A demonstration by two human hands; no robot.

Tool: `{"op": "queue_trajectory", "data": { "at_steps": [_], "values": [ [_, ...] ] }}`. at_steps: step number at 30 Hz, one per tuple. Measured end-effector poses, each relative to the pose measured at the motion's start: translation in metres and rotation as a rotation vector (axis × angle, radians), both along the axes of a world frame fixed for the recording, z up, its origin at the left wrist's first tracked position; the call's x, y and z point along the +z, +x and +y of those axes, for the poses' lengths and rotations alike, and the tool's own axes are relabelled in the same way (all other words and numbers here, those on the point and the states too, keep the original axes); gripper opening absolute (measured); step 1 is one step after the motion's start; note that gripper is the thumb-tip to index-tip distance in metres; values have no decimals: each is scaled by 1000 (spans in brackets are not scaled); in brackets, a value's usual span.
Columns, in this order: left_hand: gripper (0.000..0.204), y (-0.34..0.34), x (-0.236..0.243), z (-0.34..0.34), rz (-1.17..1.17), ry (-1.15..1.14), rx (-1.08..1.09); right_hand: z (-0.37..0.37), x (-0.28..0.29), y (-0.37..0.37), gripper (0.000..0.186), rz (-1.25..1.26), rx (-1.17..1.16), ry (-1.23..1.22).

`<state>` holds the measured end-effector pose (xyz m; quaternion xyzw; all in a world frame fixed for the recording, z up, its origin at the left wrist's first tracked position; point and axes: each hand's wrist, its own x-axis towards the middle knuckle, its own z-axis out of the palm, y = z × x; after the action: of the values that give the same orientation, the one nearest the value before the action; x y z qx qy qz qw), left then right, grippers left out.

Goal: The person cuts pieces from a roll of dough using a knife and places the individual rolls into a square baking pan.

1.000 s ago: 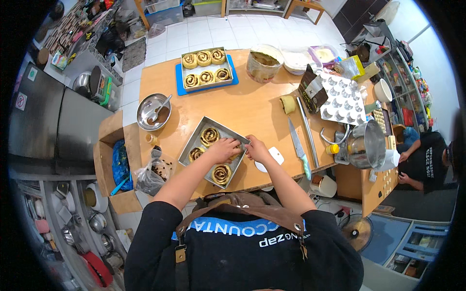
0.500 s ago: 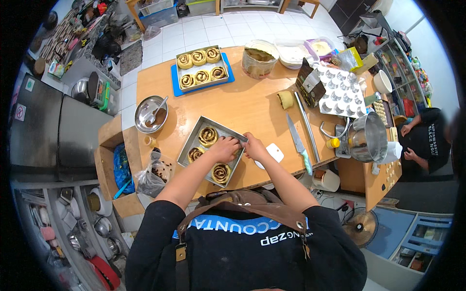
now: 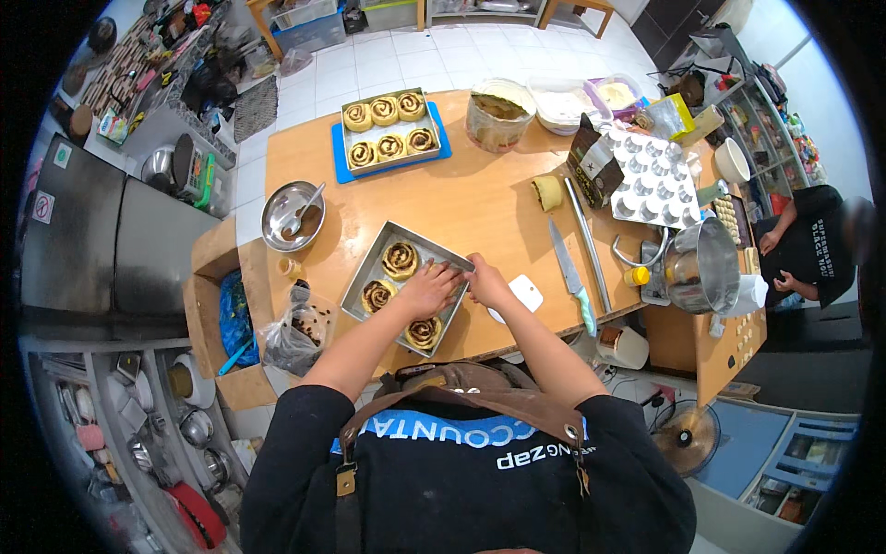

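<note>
A square metal baking pan (image 3: 366, 261) lies tilted to the table's edges just in front of me. Spiral dough rolls with dark filling sit in it: one roll (image 3: 400, 260) at the far corner, another (image 3: 377, 295) on the left side, a third (image 3: 424, 333) at the near corner. My left hand (image 3: 432, 289) lies palm down inside the pan, fingers stretched out and slightly apart; whatever is under it is hidden. My right hand (image 3: 484, 281) grips the pan's right corner, its fingers at the rim. A piece of filled dough roll (image 3: 547, 193) rests farther right.
Behind stands a second pan of rolls (image 3: 389, 166) on a blue board (image 3: 340, 166). A steel bowl with a spoon (image 3: 269, 222) is at left. To the right lie a knife (image 3: 565, 258), a metal rod (image 3: 591, 247) and a white scraper (image 3: 526, 294). A co-worker (image 3: 812, 245) is at far right.
My left hand has flattened, and its fingers are now stretched out over the pan. My right hand stays at the pan's corner. The whole view has shifted slightly.
</note>
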<state>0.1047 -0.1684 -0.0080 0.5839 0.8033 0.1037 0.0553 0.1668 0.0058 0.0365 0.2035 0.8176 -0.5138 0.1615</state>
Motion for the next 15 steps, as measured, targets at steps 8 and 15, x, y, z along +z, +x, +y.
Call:
{"op": "queue_trajectory", "data": {
  "at_steps": [8, 15],
  "values": [
    [60, -6, 40, -31, -242, -4, 47, 4, 0, 2, 30, -10, 15, 25],
    [61, 31, 40, -47, -397, -242, -61, 2, -1, 1, 29, -9, 14, 18]
  ]
}}
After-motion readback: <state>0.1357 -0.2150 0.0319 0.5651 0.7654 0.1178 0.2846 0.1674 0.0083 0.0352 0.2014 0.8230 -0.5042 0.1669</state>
